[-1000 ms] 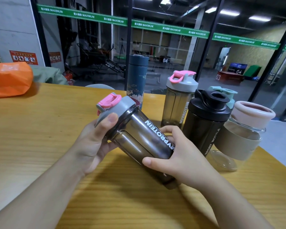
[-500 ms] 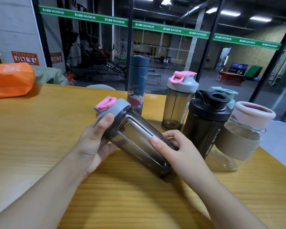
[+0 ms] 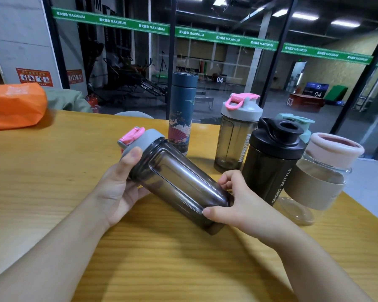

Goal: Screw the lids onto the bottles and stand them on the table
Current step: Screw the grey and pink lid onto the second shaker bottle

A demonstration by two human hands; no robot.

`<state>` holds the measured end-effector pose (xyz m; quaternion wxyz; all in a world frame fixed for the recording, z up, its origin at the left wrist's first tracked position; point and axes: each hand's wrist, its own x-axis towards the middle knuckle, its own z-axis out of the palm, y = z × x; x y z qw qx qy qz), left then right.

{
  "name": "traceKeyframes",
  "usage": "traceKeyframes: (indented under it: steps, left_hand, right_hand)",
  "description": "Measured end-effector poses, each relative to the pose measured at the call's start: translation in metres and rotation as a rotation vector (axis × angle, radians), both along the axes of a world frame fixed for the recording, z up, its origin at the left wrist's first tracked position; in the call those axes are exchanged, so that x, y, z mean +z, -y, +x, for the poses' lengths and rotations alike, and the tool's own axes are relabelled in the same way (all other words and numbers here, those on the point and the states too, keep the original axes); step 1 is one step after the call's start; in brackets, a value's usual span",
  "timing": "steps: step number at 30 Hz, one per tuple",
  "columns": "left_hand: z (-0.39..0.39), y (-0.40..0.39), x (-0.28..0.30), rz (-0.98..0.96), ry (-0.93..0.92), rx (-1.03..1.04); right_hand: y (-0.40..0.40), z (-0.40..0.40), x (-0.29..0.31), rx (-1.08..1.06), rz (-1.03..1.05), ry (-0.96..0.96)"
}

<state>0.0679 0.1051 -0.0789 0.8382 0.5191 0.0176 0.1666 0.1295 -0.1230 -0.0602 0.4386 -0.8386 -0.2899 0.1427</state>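
I hold a smoky transparent shaker bottle (image 3: 179, 184) tilted above the wooden table (image 3: 52, 171), its grey lid with a pink flip cap (image 3: 138, 138) pointing up and left. My left hand (image 3: 120, 188) grips the lid end, thumb on the grey rim. My right hand (image 3: 234, 203) wraps the bottle's base. Upright behind stand a dark blue patterned flask (image 3: 182, 112), a second grey-and-pink shaker (image 3: 238, 131), a black shaker (image 3: 273, 162), a mint-lidded bottle (image 3: 301, 125) mostly hidden, and a glass bottle with a pink lid and beige sleeve (image 3: 323, 171).
An orange bag (image 3: 13, 105) lies at the table's far left. A glass wall runs just behind the table's far edge. The table's right edge slants close behind the glass bottle.
The bottle has rotated in my hands: the white lettering seen one second ago has turned out of view. My right hand has slid down from the bottle's side to its base.
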Motion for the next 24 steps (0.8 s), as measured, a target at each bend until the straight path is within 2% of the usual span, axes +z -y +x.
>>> traceKeyframes:
  steps: [11,19,21,24]
  left_hand:
    - [0.0045,-0.0079,-0.0046,-0.013,-0.016,0.05]
    - [0.0086,-0.0092,-0.0085,-0.035,-0.046,0.079]
    - [0.0091,-0.0089,-0.0087,-0.041,-0.047,0.081]
    - [0.0091,-0.0093,-0.0088,-0.04,-0.049,0.089]
  right_hand:
    - [0.0025,0.0085,-0.0061,-0.009,0.072,0.028]
    - [0.004,0.0059,-0.005,0.054,-0.005,0.001]
    - [0.0056,0.0063,-0.0056,0.077,-0.083,0.063]
    - [0.0049,0.0065,-0.0063,0.053,-0.037,0.099]
